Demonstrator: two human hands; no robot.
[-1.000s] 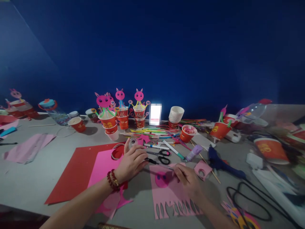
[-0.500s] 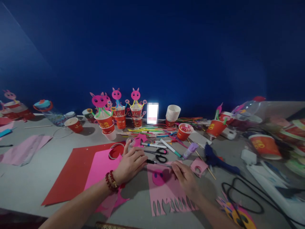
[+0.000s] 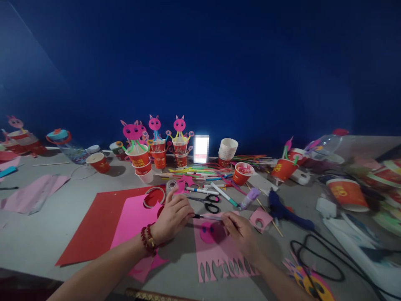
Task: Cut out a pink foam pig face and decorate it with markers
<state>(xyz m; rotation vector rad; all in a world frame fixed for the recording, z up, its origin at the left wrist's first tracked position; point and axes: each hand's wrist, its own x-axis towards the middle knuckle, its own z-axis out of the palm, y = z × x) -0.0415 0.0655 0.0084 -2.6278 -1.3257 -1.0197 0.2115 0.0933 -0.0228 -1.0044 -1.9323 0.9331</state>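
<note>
Both of my hands hold one thin marker pen (image 3: 207, 217) that lies level above the table. My left hand (image 3: 171, 216), with a red bead bracelet on the wrist, grips its black cap end. My right hand (image 3: 238, 233) grips the pale barrel. Under the pen lies a light pink paper sheet (image 3: 219, 256) with leaf-shaped cut-outs along its near edge and a darker pink pig-face disc (image 3: 207, 233) on it. Left of it a bright pink sheet (image 3: 133, 217) lies on a red sheet (image 3: 97, 221).
Black scissors (image 3: 209, 203), pens, a purple glue stick (image 3: 250, 196) and a blue glue gun (image 3: 286, 211) lie beyond my hands. Red paper cups with pink pig figures (image 3: 156, 144) stand at the back, next to stacked white cups (image 3: 228, 149). A black cable (image 3: 316, 261) loops at right.
My hands have drawn closer together on the pen, and it has lifted slightly. The view shifted a little to the left and back.
</note>
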